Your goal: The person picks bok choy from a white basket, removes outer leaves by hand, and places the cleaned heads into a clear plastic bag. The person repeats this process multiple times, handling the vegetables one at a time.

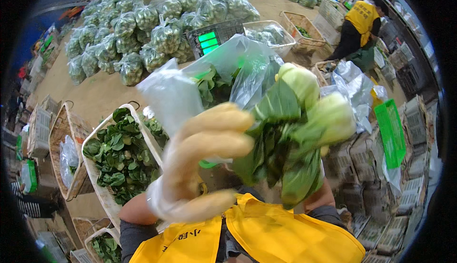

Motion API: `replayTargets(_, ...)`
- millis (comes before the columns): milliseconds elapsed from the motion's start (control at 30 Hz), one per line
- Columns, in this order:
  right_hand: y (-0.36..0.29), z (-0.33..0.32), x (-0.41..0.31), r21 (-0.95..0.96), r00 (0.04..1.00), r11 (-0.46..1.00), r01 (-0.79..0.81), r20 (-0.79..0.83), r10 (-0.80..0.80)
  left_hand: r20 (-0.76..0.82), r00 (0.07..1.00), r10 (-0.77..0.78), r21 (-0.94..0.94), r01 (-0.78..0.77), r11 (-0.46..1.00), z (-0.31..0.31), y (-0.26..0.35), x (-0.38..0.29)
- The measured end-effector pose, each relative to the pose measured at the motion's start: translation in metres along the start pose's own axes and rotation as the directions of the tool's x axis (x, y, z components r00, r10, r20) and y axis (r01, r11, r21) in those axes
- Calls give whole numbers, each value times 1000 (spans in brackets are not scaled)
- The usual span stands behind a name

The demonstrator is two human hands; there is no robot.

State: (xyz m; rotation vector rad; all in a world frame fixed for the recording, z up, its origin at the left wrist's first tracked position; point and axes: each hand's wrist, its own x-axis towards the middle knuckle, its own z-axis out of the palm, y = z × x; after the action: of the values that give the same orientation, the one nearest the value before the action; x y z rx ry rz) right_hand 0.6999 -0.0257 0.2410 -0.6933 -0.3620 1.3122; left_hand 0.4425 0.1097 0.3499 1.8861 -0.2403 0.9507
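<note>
My left hand (192,155), in a pale yellow glove, is raised before my chest. Its fingers curl with a wide gap to the thumb, and nothing shows between them. Its fingertips are nearest to bunched bok choy (285,130), blurred, pale stem ends up and leaves hanging down. Behind this bunch my right hand (324,151) is mostly hidden; a fingertip, the glove cuff and forearm show, and it grips the bok choy. Beyond both hands, a clear plastic bag (246,66) has leafy greens (214,88) inside. A digital scale display (209,42) glows green behind the bag.
At my left stands a white crate (146,130) of leafy greens. Many filled plastic bags (167,36) cover the floor ahead. A person in a yellow vest (362,20) bends over crates at far right. Stacked crates (360,163) and a green basket (391,132) are at my right.
</note>
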Motion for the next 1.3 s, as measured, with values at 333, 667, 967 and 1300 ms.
replayTargets(333,48,-51,124,21,880,882,-470,78,468,-478,765,-431,625,642,445,24,-187,46)
replayTargets(667,-117,-161,127,-884,816,458,-91,-330,-474,-116,913,-391,985,155,70,17,-302,64)
replayTargets(967,-51,-56,138,-521,893,746,-415,-78,442,-330,862,-386,466,504,727,-18,-354,142)
replayTargets(1300,4,-175,337,-950,980,-240,-197,-183,-80,-441,820,-364,-12,401,916,-46,-345,126)
